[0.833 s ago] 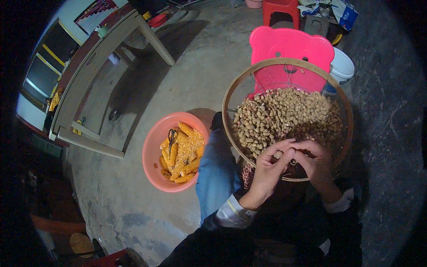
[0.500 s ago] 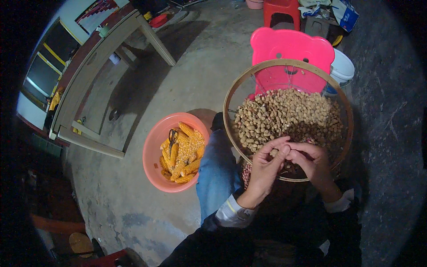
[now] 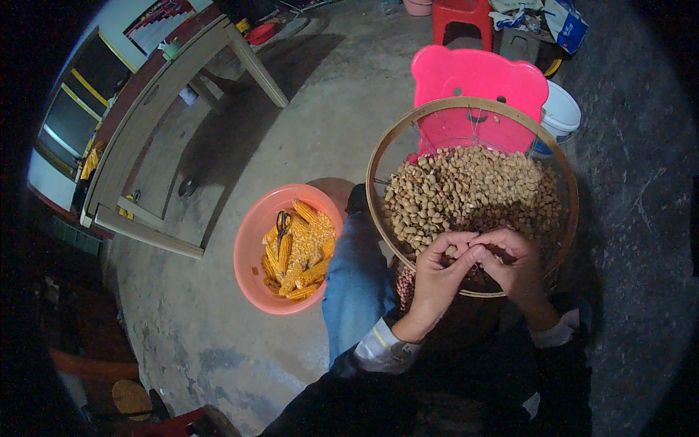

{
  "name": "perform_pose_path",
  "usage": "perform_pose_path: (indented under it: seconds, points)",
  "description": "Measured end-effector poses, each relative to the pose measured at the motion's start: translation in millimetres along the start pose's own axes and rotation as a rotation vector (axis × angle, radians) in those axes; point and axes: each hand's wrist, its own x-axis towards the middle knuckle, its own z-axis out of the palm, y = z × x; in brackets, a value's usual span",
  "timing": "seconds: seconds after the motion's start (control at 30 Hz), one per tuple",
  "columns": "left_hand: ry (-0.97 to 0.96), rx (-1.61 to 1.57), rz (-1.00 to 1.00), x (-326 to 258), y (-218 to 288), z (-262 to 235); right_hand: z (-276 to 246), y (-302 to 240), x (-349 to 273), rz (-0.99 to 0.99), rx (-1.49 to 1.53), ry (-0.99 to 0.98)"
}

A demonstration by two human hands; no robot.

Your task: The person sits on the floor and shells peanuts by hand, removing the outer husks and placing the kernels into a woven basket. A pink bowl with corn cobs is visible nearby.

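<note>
My left hand (image 3: pixel 439 277) and my right hand (image 3: pixel 517 268) meet over the near part of a round sieve (image 3: pixel 378 149) with a wooden rim. Thumbs and forefingers of both are pinched together, fingertips touching, around a small peanut that the fingers mostly hide. Unshelled peanuts (image 3: pixel 466 178) heap across the sieve's mesh, tan in the light and darker in the shadow by my hands. Below the near left rim, reddish-pink shelled kernels (image 3: pixel 405 285) show beside my knee, partly covered by my left wrist.
Left of my knee (image 3: pixel 357 277) stands an orange basin (image 3: pixel 246 280) with corn cobs (image 3: pixel 312 272), loose kernels and black-handled scissors (image 3: pixel 282 224). Behind the sieve are a pink bear-shaped chair back (image 3: pixel 473 69), a white bucket (image 3: pixel 561 109) and a red stool (image 3: pixel 462 18). A wooden table (image 3: pixel 218 47) stands far left.
My right hand has shifted slightly up, its fingers more bent over the fingertips of my left. My thumbs have come together. The sieve and basin have stayed put.
</note>
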Motion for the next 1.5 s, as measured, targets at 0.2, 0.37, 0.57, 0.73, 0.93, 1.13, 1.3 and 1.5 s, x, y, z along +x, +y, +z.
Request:
perform_pose_path:
  seconds: [0.2,0.37,0.57,0.73,0.93,1.13,1.3,1.5]
  points:
    - [0.062,0.278,0.211,-2.6,-15.5,0.9,3.4,0.8,-1.8,0.031,0.116,0.018]
    - [0.136,0.431,0.282,-5.2,-11.1,7.8,6.8,7.7,-3.8,0.028,-0.005,0.091]
    - [0.155,0.302,0.199,-4.3,-11.0,5.5,16.7,5.4,-5.5,0.145,0.158,0.158]
    - [0.090,-0.181,-0.149,1.1,-5.3,4.4,13.5,2.3,-1.0,0.194,0.322,0.123]
    - [0.055,-0.391,-0.263,3.4,-5.5,4.4,8.4,9.3,-1.1,0.207,0.463,0.071]
    - [0.034,-0.530,-0.337,3.2,-1.1,3.2,7.0,4.5,-0.8,0.165,0.479,0.037]
    - [-0.021,-0.532,-0.350,4.0,-5.5,-1.4,9.7,3.2,0.2,0.135,0.396,0.070]
    - [-0.030,-0.480,-0.353,4.3,-9.6,0.3,8.5,3.8,0.4,0.098,0.282,0.005]
